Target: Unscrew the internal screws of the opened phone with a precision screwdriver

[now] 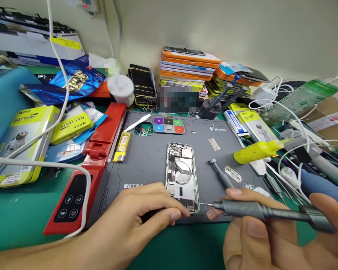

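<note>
An opened phone lies face down on the grey work mat, its inner boards showing. My left hand rests on the mat at the phone's near left corner, fingertips touching its frame and holding it steady. My right hand grips a grey precision screwdriver, held almost level, with its thin tip at the phone's near right corner. A second grey screwdriver lies loose on the mat just right of the phone.
A red device with buttons and a white cable lies left of the mat. Yellow lighter, coloured screw tray, yellow squeeze bottle, razor blade. Battery boxes stand left; stacked phones and cables at back and right.
</note>
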`<state>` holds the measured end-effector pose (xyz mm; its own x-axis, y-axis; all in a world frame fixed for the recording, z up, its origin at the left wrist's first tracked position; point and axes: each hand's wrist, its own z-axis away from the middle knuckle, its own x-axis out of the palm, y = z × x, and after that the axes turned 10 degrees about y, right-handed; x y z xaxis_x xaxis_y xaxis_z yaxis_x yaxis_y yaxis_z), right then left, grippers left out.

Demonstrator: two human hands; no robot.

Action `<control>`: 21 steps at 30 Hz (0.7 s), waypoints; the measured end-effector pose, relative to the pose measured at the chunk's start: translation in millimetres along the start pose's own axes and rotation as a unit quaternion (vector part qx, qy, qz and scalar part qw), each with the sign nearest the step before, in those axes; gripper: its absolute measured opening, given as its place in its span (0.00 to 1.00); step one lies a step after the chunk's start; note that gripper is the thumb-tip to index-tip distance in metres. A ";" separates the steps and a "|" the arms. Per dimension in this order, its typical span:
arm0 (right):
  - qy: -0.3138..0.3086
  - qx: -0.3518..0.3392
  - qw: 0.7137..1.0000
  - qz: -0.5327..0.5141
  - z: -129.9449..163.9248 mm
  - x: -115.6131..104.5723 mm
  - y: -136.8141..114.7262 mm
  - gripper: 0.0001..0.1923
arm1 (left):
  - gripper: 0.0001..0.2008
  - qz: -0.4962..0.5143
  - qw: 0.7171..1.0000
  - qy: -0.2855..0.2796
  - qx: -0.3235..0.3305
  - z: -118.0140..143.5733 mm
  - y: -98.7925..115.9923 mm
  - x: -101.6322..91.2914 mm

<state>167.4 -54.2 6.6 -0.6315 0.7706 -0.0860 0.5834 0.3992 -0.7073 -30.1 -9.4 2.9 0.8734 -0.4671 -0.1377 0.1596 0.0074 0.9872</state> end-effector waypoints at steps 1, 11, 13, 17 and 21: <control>0.052 0.029 0.998 0.008 0.7 2.5 -1.8 0.34 | 0.11 0.002 1.000 -0.001 0.000 -0.1 0.4 0.2; -0.001 0.057 0.993 -0.100 11.2 -3.1 -1.3 0.33 | 0.12 0.009 1.000 -0.007 -0.002 -1.0 5.0 1.8; -0.009 0.056 0.993 -0.108 10.9 -3.0 -0.5 0.33 | 0.11 0.016 1.000 -0.007 -0.004 -1.5 4.8 1.5; -0.074 0.052 0.991 -0.103 10.4 -6.2 2.7 0.34 | 0.11 0.008 1.000 -0.019 0.001 -3.1 3.5 -0.2; -0.075 0.057 0.990 -0.102 11.9 -10.2 4.7 0.34 | 0.09 -0.006 1.000 -0.028 0.012 -3.5 2.8 -1.5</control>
<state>170.5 -66.1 -4.2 -0.8046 0.5931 -0.0301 0.3797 0.4747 -0.7940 -29.4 -5.6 5.6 0.8443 -0.5157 -0.1458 0.1580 -0.0203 0.9872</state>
